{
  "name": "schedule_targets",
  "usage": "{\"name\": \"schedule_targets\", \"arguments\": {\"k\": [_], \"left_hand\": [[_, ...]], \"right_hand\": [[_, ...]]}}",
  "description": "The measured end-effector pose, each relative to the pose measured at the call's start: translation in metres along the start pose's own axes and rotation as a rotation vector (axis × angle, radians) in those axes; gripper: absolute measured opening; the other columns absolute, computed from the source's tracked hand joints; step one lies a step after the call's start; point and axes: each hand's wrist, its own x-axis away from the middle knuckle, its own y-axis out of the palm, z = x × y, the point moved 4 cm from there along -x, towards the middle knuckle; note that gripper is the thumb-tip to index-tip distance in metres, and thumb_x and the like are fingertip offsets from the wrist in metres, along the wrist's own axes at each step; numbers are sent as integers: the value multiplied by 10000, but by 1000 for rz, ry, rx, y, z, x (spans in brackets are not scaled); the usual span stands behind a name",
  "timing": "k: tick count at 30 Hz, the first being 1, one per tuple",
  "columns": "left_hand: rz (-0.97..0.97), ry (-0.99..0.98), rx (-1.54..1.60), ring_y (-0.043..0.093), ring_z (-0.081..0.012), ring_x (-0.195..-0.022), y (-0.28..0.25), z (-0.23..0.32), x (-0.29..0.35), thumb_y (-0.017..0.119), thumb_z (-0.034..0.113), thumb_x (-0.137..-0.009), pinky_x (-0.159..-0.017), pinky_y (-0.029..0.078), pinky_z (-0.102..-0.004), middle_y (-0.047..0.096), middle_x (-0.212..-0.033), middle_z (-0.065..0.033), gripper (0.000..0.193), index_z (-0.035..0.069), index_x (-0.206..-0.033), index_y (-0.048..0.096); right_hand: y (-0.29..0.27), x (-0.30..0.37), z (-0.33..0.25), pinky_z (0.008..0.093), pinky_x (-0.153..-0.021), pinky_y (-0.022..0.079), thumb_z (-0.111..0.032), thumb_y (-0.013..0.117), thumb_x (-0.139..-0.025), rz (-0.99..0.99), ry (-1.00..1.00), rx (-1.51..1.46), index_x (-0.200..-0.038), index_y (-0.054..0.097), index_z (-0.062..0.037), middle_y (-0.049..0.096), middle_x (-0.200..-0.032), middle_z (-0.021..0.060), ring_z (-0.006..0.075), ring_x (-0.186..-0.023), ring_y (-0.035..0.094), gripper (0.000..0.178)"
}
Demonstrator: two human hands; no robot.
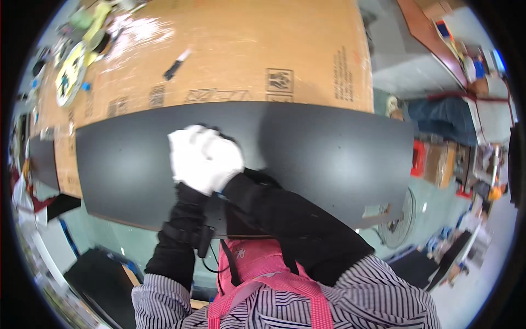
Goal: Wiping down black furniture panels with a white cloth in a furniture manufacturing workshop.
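Note:
Both of my hands are in white gloves, close together over a long dark grey panel [339,164]. My left hand [185,153] has its fingers curled, and it presses against my right hand [222,162]. The right hand's fingers are also bent inward. A bit of something black shows at the far edge of the gloves; its kind cannot be made out. Glare and blur hide what lies between the fingers. Black sleeves cover both forearms, and a small black device is strapped to the left one.
The panel rests at the near side of a cardboard-covered table [235,49]. On the cardboard lie a black-handled cutter-like tool [174,67] and a yellow-and-white round item [71,74]. A floor fan [402,219] stands near right. Another person's legs [444,118] show at the right, by a cardboard box [438,163].

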Motion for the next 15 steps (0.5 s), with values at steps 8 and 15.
{"name": "schedule_targets", "arguments": {"k": [8, 15], "left_hand": [[-199, -302, 17, 673, -297, -1133, 26, 13, -57, 821, 307, -822, -1021, 534, -398, 706, -1220, -159, 367, 35, -1067, 803], [-505, -65, 1246, 676, -269, -1061, 190, 231, -102, 669, 379, -887, -937, 527, -456, 701, -1116, -101, 313, 127, -1048, 760]], "right_hand": [[6, -51, 10, 407, -790, 560, -275, 551, -953, 195, -198, 970, -1056, 689, -109, 727, -975, 94, 261, -906, 719, 239], [-262, 14, -126, 396, -720, 559, -343, 586, -955, 418, 154, 1412, -994, 690, -144, 639, -937, 43, 230, -870, 703, 228]]}}
